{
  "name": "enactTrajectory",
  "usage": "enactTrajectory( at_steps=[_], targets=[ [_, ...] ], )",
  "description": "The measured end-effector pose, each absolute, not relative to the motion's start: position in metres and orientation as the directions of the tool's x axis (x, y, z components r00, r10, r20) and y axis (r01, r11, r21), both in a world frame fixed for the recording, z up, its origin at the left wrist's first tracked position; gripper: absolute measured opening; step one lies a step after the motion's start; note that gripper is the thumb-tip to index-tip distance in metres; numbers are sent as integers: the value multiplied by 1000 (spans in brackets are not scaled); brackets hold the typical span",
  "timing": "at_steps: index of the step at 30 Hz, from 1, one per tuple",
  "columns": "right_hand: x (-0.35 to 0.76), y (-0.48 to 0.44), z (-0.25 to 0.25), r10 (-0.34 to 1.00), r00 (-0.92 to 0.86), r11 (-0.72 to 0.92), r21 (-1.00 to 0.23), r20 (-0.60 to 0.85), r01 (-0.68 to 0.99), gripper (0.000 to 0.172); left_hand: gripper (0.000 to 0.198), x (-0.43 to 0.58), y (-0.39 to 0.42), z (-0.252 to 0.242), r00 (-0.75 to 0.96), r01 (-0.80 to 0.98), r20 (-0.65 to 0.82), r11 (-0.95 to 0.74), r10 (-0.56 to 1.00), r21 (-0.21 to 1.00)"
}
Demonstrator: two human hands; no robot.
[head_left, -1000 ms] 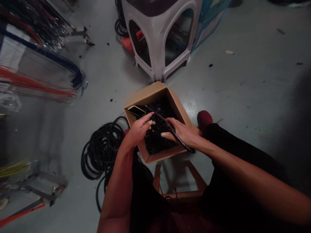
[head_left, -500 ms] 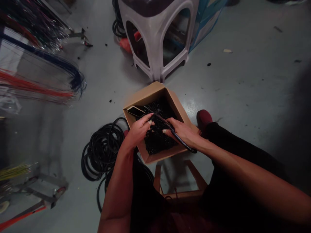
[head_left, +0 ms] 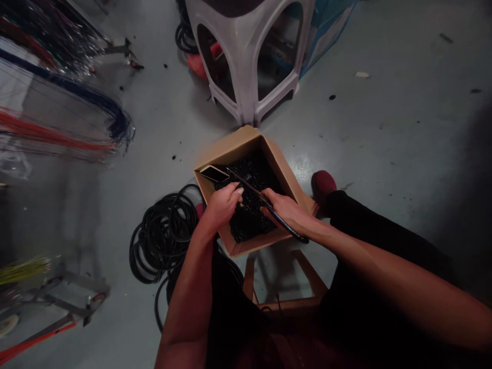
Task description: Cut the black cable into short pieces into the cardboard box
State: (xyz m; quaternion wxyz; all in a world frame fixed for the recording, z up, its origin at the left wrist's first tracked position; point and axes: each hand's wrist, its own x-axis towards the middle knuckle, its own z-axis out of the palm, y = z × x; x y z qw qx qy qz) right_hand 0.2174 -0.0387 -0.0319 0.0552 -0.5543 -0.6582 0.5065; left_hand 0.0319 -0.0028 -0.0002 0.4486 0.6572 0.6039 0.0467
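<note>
My right hand [head_left: 286, 209] is closed round a black cable [head_left: 282, 221] above an open cardboard box [head_left: 282, 169]. The cable's thinner end points up and left over the box, and its thicker end hangs past my wrist with faint pale print on it. Left of the cable, my left hand [head_left: 226, 202] is closed with thumb and fingers together; anything in that pinch is too small to make out. Dark scraps [head_left: 249, 225] fill the box. A flat dark rectangle with a light edge [head_left: 214, 174] leans in its left corner.
A coil of black cable [head_left: 161, 236] lies on the floor at left. Beyond the box stands a grey plastic stool [head_left: 248, 61], with a blue box [head_left: 326, 36] behind it. Racks with blue wires [head_left: 84, 95] and red wires [head_left: 57, 136] are at left. A wooden stool frame [head_left: 311, 277] is below.
My left hand's fingers have drawn in from a more stretched pose and moved slightly down, away from the cable. My right hand keeps the cable in nearly the same place.
</note>
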Motion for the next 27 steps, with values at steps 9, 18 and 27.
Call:
enactTrajectory(
  at_steps=[9, 18, 27],
  targets=[
    [220, -40, -36, 763, -375, -141, -702, -526, 698, 12, 28, 37, 1, 3, 293, 852, -503, 17, 813, 524],
    [231, -46, -45, 762, -361, -127, -671, -537, 731, 17, 27, 52, 4, 0, 317, 899, -546, -63, 776, 433],
    [237, -51, -54, 754, -352, -111, -636, -554, 764, 20, 30, 57, 6, -7, 355, 909, -561, -135, 748, 395]
  ],
)
